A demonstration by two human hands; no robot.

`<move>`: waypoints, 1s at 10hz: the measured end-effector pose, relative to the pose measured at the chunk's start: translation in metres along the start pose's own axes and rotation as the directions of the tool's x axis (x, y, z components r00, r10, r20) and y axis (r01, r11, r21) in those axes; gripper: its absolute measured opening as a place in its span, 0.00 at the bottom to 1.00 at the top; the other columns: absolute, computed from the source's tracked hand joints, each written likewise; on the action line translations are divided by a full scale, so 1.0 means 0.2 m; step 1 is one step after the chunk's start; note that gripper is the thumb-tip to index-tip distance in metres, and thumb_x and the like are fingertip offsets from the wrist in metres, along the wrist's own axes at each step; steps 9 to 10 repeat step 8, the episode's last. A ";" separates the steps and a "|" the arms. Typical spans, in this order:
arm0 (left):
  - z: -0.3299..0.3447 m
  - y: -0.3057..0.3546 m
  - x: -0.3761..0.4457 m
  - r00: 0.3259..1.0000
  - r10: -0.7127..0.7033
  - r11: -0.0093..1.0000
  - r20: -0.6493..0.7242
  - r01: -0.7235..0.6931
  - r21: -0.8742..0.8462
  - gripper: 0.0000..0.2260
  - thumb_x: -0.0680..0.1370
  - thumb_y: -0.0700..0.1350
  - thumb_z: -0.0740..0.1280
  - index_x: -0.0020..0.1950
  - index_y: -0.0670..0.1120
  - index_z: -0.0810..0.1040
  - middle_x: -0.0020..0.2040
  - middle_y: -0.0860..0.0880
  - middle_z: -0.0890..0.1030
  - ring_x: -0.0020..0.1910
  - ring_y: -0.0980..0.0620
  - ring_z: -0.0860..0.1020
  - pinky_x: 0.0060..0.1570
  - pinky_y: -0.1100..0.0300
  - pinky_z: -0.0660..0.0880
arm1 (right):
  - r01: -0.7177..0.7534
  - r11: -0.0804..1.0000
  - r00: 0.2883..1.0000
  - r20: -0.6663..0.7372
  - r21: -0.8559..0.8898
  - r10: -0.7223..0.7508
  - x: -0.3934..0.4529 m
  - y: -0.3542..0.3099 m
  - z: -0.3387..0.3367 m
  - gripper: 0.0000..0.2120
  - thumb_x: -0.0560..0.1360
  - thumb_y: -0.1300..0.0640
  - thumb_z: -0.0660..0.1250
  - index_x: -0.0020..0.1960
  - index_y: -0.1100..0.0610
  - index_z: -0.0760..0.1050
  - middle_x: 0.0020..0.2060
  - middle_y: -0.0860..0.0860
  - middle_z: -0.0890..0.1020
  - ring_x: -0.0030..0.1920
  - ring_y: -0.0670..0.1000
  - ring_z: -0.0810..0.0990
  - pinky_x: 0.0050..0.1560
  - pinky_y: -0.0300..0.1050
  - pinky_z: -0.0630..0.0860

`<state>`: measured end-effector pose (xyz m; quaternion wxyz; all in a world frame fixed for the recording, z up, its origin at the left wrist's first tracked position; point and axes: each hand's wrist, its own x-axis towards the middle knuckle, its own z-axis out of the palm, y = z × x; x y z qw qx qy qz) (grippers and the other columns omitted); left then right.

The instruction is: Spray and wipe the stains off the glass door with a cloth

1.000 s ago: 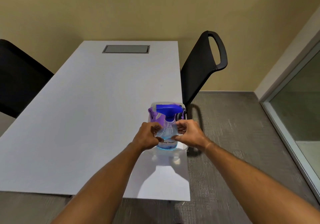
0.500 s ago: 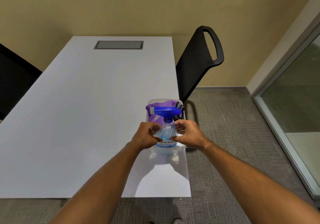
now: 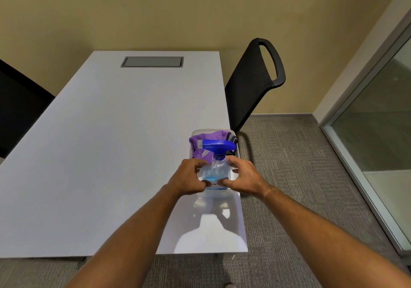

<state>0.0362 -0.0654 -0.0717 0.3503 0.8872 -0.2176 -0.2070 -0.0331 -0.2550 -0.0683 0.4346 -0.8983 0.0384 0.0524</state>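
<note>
A clear spray bottle [image 3: 215, 172] with blue liquid and a blue trigger head stands in a clear plastic bin [image 3: 211, 131] at the right edge of the white table [image 3: 100, 154]. A purple cloth [image 3: 208, 138] lies bunched in the bin behind the bottle. My left hand [image 3: 188, 178] and my right hand [image 3: 243, 177] wrap the bottle's body from either side, fingers curled around it. The glass door [image 3: 382, 127] with its metal frame runs along the right side of the view.
A black chair [image 3: 251, 85] stands tucked at the table's right side just behind the bin. Another black chair [image 3: 15, 101] is at the left edge. A grey cable hatch [image 3: 153, 62] is set in the far tabletop. Grey carpet lies between table and door.
The view has shifted slightly. Both hands stay around the spray bottle in the bin, with the fingers spread a little wider around its body.
</note>
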 end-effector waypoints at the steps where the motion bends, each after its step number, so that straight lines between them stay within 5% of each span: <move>1: -0.08 0.01 -0.04 0.999 0.034 0.991 -0.010 -0.033 0.131 0.35 0.69 0.51 0.76 0.72 0.47 0.69 0.70 0.47 0.74 0.66 0.47 0.74 0.64 0.56 0.71 | 0.031 0.994 0.999 -0.023 -0.107 -0.034 -0.01 -0.04 -0.05 0.44 0.63 0.33 0.72 0.72 0.51 0.67 0.66 0.48 0.75 0.64 0.48 0.74 0.65 0.52 0.74; 3: -0.26 0.11 -0.13 0.981 0.166 0.971 -0.103 -0.144 0.193 0.45 0.66 0.67 0.66 0.78 0.51 0.57 0.77 0.50 0.64 0.74 0.49 0.64 0.66 0.64 0.60 | 0.055 0.967 0.995 -0.070 -0.248 -0.075 -0.01 -0.19 -0.18 0.56 0.62 0.22 0.62 0.80 0.51 0.50 0.78 0.52 0.60 0.77 0.55 0.60 0.74 0.55 0.59; 5: -0.48 0.21 -0.14 0.936 0.284 0.912 -0.206 -0.198 0.358 0.57 0.59 0.83 0.48 0.79 0.51 0.48 0.81 0.51 0.51 0.79 0.49 0.53 0.75 0.53 0.54 | 0.110 0.931 0.974 -0.151 -0.347 -0.171 -0.01 -0.36 -0.34 0.62 0.55 0.14 0.46 0.80 0.49 0.44 0.80 0.50 0.51 0.79 0.54 0.51 0.74 0.56 0.46; 8: -0.81 0.56 -0.11 0.825 0.467 0.774 -0.319 -0.207 0.599 0.53 0.65 0.80 0.43 0.80 0.47 0.44 0.81 0.46 0.46 0.80 0.47 0.46 0.78 0.47 0.48 | 0.090 0.794 0.873 -0.337 -0.601 -0.354 0.05 -0.66 -0.58 0.56 0.64 0.18 0.39 0.80 0.54 0.39 0.80 0.54 0.43 0.80 0.52 0.40 0.78 0.57 0.40; 10: -0.81 0.56 -0.11 0.825 0.467 0.774 -0.319 -0.207 0.599 0.53 0.65 0.80 0.43 0.80 0.47 0.44 0.81 0.46 0.46 0.80 0.47 0.46 0.78 0.47 0.48 | 0.090 0.794 0.873 -0.337 -0.601 -0.354 0.05 -0.66 -0.58 0.56 0.64 0.18 0.39 0.80 0.54 0.39 0.80 0.54 0.43 0.80 0.52 0.40 0.78 0.57 0.40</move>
